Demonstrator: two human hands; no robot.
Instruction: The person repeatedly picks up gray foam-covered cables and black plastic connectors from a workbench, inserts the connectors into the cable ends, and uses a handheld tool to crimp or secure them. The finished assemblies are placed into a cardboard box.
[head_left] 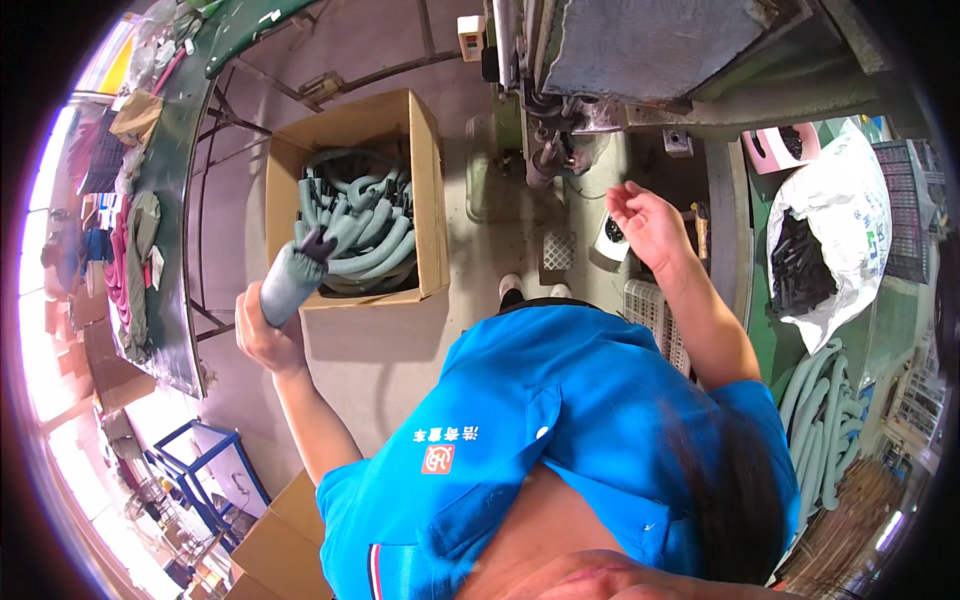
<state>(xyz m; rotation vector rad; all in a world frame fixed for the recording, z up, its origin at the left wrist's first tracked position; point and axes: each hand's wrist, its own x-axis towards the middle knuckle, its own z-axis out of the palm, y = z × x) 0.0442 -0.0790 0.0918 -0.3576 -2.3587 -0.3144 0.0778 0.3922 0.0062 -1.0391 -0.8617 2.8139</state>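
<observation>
My left hand [266, 335] is wrapped round a thick grey-green tube [290, 285], with a dark forked end piece [316, 246] at its far tip. The tube points up and right, toward a cardboard box [430, 200] full of similar bent grey tubes [370, 225], several with dark ends. Raised on the right, my right hand [648, 228] has loosely curled fingers with gaps between them, and I see nothing in it. Nearest to that hand is the metal machine [560, 140] at the top centre, and the two do not touch.
A white sack [845, 190] of dark plastic pieces [800, 265] stands right on a green surface, beside a pink bin [770, 150]. Loose grey tubes [825, 420] lie below it. A foot pedal [558, 250] is under the machine. A green-topped table [165, 210] runs along the left.
</observation>
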